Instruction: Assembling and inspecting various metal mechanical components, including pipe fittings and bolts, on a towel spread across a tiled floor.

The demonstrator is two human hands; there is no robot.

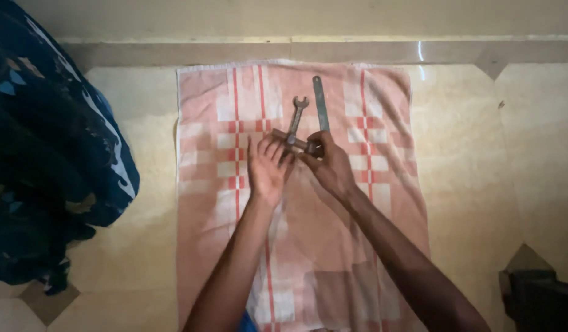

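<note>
Both hands met over the upper middle of a pink towel (382, 184) with red and white checks, spread flat on a pale tiled floor (481, 154). The left hand (267, 167) lay palm down with fingers extended and loosely spread, fingertips resting against a short brown bar-like piece (288, 139); it was not closed around anything. The right hand (330, 166) was curled, fingers closed on the right end of that same piece. What the piece was could not be determined in the dim light; it appeared to be a rusty metal fitting.

An open-ended spanner (296, 117) lay on the towel just beyond the hands, its jaw end pointing away from the person and its shank passing under or against the brown piece. A flat grey metal bar (321, 103) lay just to the right of it, nearly parallel, its near end hidden behind the right hand.

Dark blue patterned cloth (44, 160) occupied the left edge of the view.
</note>
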